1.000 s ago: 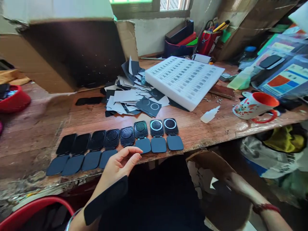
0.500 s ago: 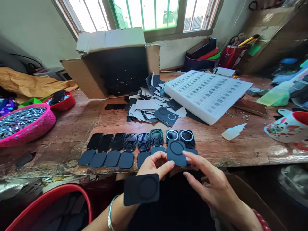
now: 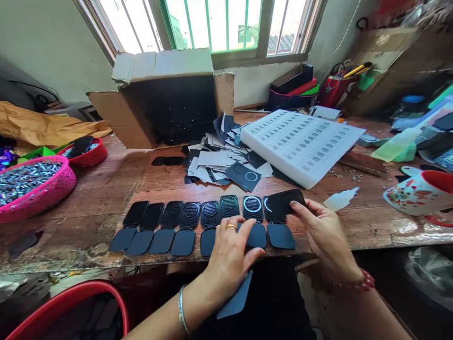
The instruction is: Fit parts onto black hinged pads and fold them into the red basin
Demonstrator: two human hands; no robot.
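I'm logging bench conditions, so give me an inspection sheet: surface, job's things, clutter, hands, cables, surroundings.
Surface: brown table, worn along the front.
Job's things: row of open, hinged black pieces; dark card overlapping the rightmost in view.
Clutter: paper pile, white foam tray, mug.
Hands: left hand over the row, apparently empty, another card beneath it; right hand pinching the dark card.
Cables: possible dark cord, back left.
Surroundings: barred window, cardboard box, red container.

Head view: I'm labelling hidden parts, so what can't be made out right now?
All in the head view:
Rightmost black hinged square case: part of its upper half, behind the flat black rectangular piece.
Underside of the left hand: its back hides whether it grips anything.
White patterned mug with red interior: right side, cut off by the right edge.
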